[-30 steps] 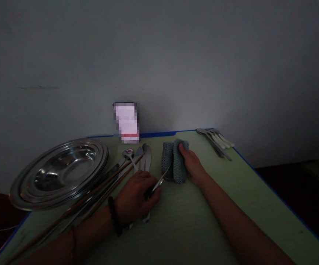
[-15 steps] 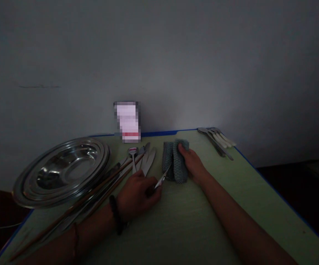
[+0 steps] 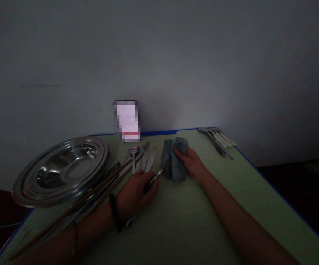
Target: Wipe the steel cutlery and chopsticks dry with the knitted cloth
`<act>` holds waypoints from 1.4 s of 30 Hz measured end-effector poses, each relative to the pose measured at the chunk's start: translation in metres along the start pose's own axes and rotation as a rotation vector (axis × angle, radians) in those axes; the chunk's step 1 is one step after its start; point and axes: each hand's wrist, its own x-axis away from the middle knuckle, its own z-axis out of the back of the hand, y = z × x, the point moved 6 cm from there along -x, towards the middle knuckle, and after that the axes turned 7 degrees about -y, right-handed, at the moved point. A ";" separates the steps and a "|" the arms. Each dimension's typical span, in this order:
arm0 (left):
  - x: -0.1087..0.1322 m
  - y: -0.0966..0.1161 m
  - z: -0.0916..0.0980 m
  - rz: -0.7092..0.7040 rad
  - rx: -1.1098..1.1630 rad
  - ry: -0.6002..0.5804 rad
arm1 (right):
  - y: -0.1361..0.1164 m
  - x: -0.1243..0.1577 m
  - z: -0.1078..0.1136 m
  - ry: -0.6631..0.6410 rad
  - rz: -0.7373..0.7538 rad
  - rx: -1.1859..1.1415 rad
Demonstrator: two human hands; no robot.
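My left hand is closed on a shiny metal piece of cutlery, held at a slant. Its far end reaches into the folds of a grey-blue textured cloth, so I cannot tell whether it is a spoon, fork or knife. My right hand grips the cloth from the right, thumb on top, pinching it around that hidden end. Just beyond my left hand lie a spoon and several table knives. Long brown chopsticks lie beside more metal utensils on the left, partly under my forearm.
Stacked wide steel bowls stand on the left of the pale green table. A phone with a blurred screen leans on the wall at the back. Several spoons, some with white handles, lie at the far right edge.
My left hand has shifted slightly left, with the cutlery tilted a little differently. My right hand and the cloth have moved slightly left, and the cloth is folded closer around the cutlery's end.
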 end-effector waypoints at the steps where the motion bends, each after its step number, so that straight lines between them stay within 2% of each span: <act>1: 0.000 0.000 -0.001 -0.011 0.002 -0.004 | 0.000 0.000 0.001 0.014 0.011 0.016; 5: 0.003 0.001 -0.004 -0.052 0.015 -0.025 | -0.003 0.000 0.002 0.053 -0.003 0.194; 9: 0.003 -0.002 -0.003 -0.017 0.071 -0.014 | -0.007 0.000 0.005 0.083 0.018 0.327; 16: 0.000 -0.014 -0.001 0.100 0.206 0.030 | 0.000 0.000 0.002 -0.062 -0.045 0.049; 21: 0.000 -0.012 0.001 0.086 0.261 0.040 | 0.000 0.001 0.003 0.001 -0.015 -0.013; 27: -0.001 -0.007 0.007 0.077 0.321 0.043 | -0.001 0.001 0.002 0.077 -0.025 -0.202; 31: -0.001 -0.012 0.006 0.120 0.295 0.083 | -0.005 0.001 0.000 0.048 -0.017 -0.293; 38: -0.003 -0.013 0.006 0.071 0.298 0.138 | -0.006 0.000 -0.001 0.005 -0.019 -0.260; 42: -0.003 -0.008 0.007 0.076 0.291 0.107 | -0.005 0.001 0.001 0.054 -0.024 -0.256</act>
